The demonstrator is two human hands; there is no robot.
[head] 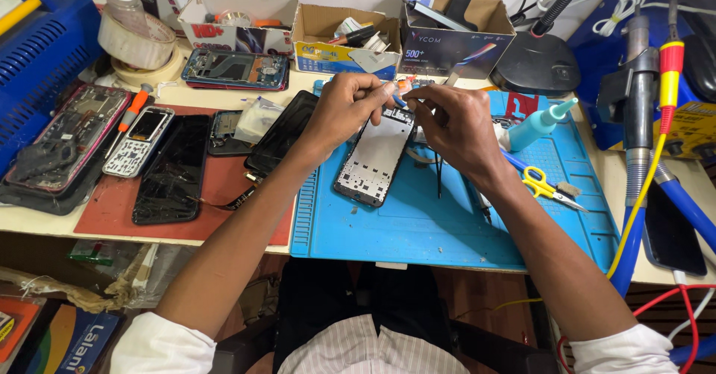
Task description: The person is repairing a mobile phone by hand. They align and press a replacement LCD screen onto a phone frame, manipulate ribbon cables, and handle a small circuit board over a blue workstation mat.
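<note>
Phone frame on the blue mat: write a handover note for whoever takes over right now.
Left hand: fingers pinched at the top edge of the phone frame, steadying it.
Right hand: meets the left at the same top edge, pinching something small and blue; what it is cannot be told.
The phone frame lies open-side up on the blue mat, slightly tilted.
Yellow-handled scissors and a teal glue bottle lie to the right on the mat; a black screen panel lies to the left.
Done: frame stripped and open. Left: work at the top edge is unfinished; the frame is not closed up.
</note>
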